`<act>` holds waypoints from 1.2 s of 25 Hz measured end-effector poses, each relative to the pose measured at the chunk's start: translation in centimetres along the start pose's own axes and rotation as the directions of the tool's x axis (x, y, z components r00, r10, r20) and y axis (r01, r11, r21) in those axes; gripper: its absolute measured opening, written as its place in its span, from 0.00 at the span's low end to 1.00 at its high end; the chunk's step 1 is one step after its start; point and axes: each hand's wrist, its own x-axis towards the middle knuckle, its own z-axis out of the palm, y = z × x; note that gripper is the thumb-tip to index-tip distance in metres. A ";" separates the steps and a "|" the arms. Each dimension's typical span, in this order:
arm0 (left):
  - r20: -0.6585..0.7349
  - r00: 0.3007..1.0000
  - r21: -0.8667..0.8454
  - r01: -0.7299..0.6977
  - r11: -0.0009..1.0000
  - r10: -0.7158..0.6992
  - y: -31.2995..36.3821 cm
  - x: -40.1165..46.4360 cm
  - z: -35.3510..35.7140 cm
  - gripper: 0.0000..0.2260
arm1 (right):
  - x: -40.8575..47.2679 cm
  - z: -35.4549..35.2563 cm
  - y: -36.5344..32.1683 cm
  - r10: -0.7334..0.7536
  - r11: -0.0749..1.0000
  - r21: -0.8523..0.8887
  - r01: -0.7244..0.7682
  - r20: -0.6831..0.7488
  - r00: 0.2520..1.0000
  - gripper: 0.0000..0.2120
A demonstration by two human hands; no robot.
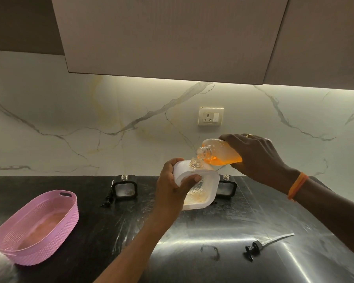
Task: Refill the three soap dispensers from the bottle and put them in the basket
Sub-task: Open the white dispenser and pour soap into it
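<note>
**A:** Black glossy countertop (192, 231), white marble backsplash (70, 119) with a socket plate (210, 116), cabinet (172, 37) overhead. Hands?

**B:** Left hand (172, 190) grips the white-framed dispenser (200, 186), thumb across its clear patterned face, fingers curled behind. It's tilted, lifted above the counter, neck open at the top. Some orange residue shows near its bottom.

**A:** Right?

**B:** Right hand (258, 158) is wrapped around the base of the refill bottle (219, 154), tipped nearly horizontal. Bottle mouth sits just above the dispenser's neck. Orange liquid pools along the bottle's lower side. Can't tell whether a stream is running. Ring on a finger, orange band (296, 185) at the wrist.

**A:** Other dispensers?

**B:** Two black-framed ones at the back of the counter, both uncapped: left one (124, 187) stands apart, right one (226, 187) is partly hidden behind the white one. A black pump lies beside the left one (108, 198).

**A:** Basket?

**B:** Pink basket (55, 227) at far left, well apart, nothing in it. Another pump head with tube (268, 244) lies on the counter at near right.
</note>
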 end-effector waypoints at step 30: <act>0.008 1.000 -0.029 0.001 1.000 -0.001 1.3 -0.3 0.2 0.23 | -0.2 -0.6 0.5 -0.011 0.999 -0.035 0.011 -0.027 1.000 0.30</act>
